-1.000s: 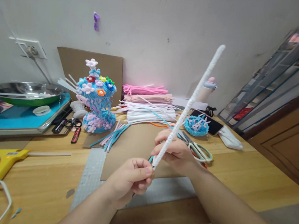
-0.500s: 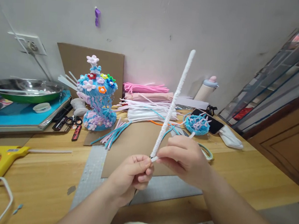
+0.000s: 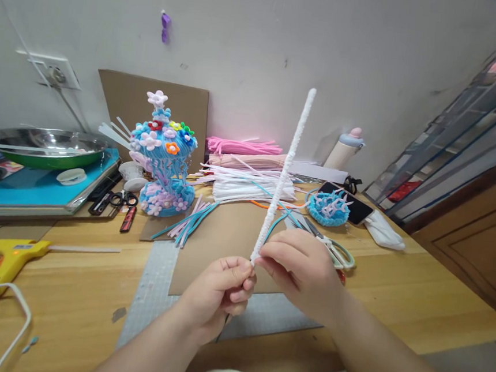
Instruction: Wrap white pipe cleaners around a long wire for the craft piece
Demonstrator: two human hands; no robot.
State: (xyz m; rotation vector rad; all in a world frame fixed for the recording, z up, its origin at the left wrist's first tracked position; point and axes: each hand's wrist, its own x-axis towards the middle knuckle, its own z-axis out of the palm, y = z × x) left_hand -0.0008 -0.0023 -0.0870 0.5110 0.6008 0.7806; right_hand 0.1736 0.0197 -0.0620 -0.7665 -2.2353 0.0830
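Head view: both hands pinch the foot of a white stem, held up over the desk.

Left hand (image 3: 221, 291) is curled into a narrow pinch at the stem's (image 3: 282, 174) bottom end; right hand (image 3: 301, 269) nips the same end from three o'clock, fingertips nearly touching the left's. The stem leans toward one o'clock. Scissors (image 3: 333, 252) lie just past the right hand, the flower model (image 3: 165, 161) at eleven o'clock, the glue gun (image 3: 5, 257) at nine. Looks like the end is being twisted; next calls for a firm grip.
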